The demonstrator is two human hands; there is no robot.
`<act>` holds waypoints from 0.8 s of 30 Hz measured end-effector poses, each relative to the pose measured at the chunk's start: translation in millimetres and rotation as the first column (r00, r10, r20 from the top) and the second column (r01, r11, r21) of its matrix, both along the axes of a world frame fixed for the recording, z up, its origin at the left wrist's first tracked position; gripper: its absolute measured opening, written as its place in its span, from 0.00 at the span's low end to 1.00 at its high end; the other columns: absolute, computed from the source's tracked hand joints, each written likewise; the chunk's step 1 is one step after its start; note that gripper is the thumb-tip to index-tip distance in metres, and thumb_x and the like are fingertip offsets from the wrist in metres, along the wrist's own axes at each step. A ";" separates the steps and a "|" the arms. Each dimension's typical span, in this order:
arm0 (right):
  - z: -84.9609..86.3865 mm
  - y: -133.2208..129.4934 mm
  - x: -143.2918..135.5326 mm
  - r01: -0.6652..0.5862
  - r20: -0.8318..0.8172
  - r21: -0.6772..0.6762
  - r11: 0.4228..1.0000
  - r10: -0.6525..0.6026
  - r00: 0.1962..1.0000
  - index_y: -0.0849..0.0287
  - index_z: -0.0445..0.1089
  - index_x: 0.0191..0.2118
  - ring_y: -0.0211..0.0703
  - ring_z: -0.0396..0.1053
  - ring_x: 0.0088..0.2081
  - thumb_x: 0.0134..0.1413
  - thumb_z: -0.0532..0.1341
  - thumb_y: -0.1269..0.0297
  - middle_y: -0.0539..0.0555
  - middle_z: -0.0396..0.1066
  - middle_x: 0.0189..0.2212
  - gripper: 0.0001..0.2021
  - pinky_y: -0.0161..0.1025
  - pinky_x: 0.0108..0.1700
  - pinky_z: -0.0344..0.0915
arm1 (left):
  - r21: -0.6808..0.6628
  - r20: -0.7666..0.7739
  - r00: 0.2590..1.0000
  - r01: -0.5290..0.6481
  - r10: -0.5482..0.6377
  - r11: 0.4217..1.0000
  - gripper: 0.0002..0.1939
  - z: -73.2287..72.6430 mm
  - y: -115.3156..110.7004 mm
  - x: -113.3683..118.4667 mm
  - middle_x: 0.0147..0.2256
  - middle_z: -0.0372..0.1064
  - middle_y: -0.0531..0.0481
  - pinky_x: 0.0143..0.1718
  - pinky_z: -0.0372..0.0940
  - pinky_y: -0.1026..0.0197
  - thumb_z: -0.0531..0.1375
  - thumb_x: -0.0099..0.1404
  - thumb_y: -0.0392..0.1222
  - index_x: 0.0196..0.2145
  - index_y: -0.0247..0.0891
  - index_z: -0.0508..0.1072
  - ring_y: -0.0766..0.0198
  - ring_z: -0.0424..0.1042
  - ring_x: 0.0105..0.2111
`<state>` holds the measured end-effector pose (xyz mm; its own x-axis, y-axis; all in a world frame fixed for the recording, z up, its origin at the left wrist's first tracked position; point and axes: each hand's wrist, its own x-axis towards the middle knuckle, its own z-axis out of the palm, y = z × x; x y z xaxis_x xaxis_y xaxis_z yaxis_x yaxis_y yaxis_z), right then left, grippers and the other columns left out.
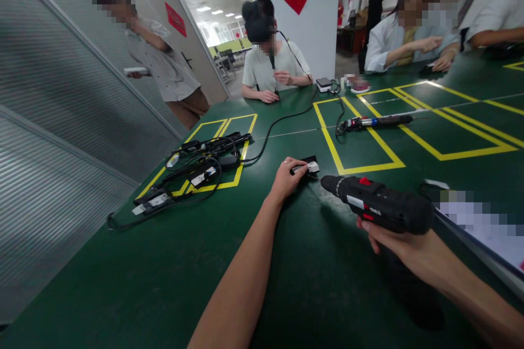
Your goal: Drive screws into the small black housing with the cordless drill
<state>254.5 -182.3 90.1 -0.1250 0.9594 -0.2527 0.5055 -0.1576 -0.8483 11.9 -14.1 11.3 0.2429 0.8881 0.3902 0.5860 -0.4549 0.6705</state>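
Note:
Near the middle of the green table, my left hand (287, 175) has its fingers closed on a small black device (310, 161) with a white label, which lies on the table. My right hand (385, 237) is wrapped round the grip of a black cordless drill (380, 202) with red buttons. The drill lies level and points left, its thin bit reaching the near side of the device; whether the bit touches it I cannot tell.
Black adapters and cables (213, 158) lie heaped at the left. An electric screwdriver (374, 122) lies beyond the drill, across yellow tape. A white sheet (483, 229) is at the right. People sit across the table (295, 117); another person (164, 60) stands at the left.

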 end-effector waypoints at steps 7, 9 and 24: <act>4.9 -1.3 -1.7 0.015 -0.013 -0.013 1.000 -0.015 1.000 0.54 0.65 0.18 0.55 0.72 0.43 0.55 0.55 0.52 0.55 0.77 0.32 0.18 0.42 0.32 0.67 | -0.017 -0.013 1.000 0.001 -0.002 1.000 0.15 2.1 -2.0 -0.4 0.39 0.65 0.47 0.44 0.62 0.60 0.56 0.61 0.49 0.41 0.39 0.73 0.64 0.67 0.39; 6.4 -2.3 -1.8 0.013 -0.026 -0.011 1.000 -0.014 1.000 0.54 0.65 0.19 0.55 0.71 0.45 0.55 0.55 0.53 0.55 0.77 0.33 0.18 0.43 0.33 0.67 | -0.018 -0.015 1.000 0.004 -0.005 1.000 0.15 2.6 -2.3 -0.6 0.39 0.65 0.47 0.43 0.63 0.59 0.57 0.61 0.48 0.41 0.39 0.73 0.63 0.67 0.39; 7.2 -2.2 -2.4 0.017 -0.008 0.006 1.000 -0.017 1.000 0.54 0.65 0.17 0.57 0.71 0.45 0.55 0.55 0.53 0.55 0.77 0.34 0.19 0.43 0.34 0.66 | 0.030 -0.041 0.998 -0.046 0.047 0.998 0.13 -1.2 -1.8 0.7 0.38 0.66 0.47 0.47 0.60 0.56 0.55 0.62 0.48 0.40 0.40 0.74 0.61 0.65 0.42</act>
<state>252.2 -184.5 97.3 -0.1105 0.9629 -0.2463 0.4962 -0.1613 -0.8531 12.6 -15.9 10.1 0.2182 0.8873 0.4064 0.6341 -0.4454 0.6321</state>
